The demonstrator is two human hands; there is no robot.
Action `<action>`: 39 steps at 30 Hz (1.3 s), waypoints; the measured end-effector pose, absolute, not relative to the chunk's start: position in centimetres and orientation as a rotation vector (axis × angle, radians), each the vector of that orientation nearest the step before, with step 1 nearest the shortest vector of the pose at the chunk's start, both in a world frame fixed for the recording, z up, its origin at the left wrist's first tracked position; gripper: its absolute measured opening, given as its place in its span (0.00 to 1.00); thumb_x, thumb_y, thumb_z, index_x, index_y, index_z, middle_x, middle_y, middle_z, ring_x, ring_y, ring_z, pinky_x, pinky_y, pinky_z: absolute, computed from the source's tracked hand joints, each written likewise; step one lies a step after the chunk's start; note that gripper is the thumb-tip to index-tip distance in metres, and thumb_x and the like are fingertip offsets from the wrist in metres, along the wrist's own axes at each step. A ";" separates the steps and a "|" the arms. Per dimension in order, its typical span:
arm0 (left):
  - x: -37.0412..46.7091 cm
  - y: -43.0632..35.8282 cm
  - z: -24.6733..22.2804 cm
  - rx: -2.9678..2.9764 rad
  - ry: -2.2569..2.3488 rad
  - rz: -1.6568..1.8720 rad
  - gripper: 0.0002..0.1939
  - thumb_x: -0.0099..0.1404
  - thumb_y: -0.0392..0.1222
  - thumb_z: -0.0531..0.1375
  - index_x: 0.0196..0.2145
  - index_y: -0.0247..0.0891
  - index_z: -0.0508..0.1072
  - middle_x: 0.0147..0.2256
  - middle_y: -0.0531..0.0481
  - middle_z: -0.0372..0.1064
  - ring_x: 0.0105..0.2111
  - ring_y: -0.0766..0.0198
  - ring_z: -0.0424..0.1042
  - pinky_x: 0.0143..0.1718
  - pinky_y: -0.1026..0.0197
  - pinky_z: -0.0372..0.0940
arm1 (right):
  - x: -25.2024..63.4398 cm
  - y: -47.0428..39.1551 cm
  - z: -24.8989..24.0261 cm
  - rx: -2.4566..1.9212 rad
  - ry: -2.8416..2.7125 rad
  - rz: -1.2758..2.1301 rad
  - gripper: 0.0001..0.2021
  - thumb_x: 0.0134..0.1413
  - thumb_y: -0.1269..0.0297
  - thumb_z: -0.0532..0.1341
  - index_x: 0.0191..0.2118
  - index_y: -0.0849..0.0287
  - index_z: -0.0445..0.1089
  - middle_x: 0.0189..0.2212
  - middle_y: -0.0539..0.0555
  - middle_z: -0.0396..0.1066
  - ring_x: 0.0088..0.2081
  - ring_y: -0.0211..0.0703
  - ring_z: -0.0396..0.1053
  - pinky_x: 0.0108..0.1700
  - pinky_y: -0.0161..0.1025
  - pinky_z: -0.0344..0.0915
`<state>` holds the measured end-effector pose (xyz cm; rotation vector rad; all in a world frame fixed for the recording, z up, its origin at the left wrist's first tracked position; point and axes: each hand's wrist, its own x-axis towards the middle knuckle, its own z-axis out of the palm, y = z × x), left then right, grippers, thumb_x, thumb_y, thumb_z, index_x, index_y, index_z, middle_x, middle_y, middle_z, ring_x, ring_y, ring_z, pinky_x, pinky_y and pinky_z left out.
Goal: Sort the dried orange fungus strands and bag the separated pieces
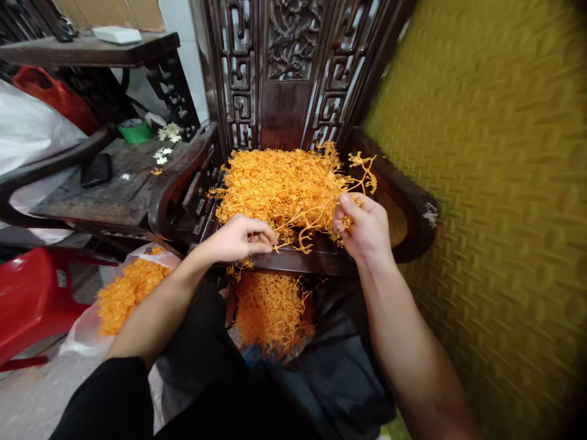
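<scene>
A large heap of orange branching plastic-looking sprigs covers the seat of a dark carved wooden chair. At the heap's front left, my left hand pinches the end of a thin orange sprig. My right hand is closed around small orange pieces at the heap's front right, with a branching sprig rising just behind it. Between my legs, below the seat edge, lies another mass of orange stems.
At the left, a plastic bag holds more orange pieces beside a red stool. Green tape and a dark phone-like object lie on another wooden chair. A yellow-green textured surface stands at the right.
</scene>
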<state>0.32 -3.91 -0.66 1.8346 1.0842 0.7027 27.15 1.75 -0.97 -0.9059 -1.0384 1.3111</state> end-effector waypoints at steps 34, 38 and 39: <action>2.1 -3.3 1.0 1.210 1.209 1.602 0.17 0.60 0.52 0.71 0.32 0.37 0.73 0.25 0.55 0.69 0.19 0.73 0.61 0.20 0.66 0.52 | 25.0 0.6 -2.5 -1.572 -2.151 0.800 0.13 0.64 0.59 0.59 0.35 0.60 0.79 0.25 0.58 0.78 0.29 0.48 0.74 0.33 0.40 0.62; 2.0 -3.1 0.0 1.141 1.178 1.325 0.19 0.61 0.52 0.71 0.34 0.37 0.70 0.31 0.48 0.77 0.19 0.73 0.64 0.17 0.67 0.50 | 26.1 0.7 -1.7 -1.292 -1.713 1.239 0.13 0.60 0.58 0.63 0.40 0.63 0.79 0.26 0.55 0.78 0.23 0.39 0.70 0.29 0.37 0.61; 2.1 -3.1 -0.2 1.149 1.184 1.297 0.18 0.61 0.51 0.70 0.34 0.37 0.69 0.32 0.47 0.78 0.19 0.73 0.64 0.17 0.67 0.51 | 26.1 0.5 -1.4 -1.228 -1.614 1.277 0.13 0.57 0.59 0.64 0.41 0.63 0.79 0.29 0.55 0.79 0.22 0.37 0.69 0.27 0.36 0.60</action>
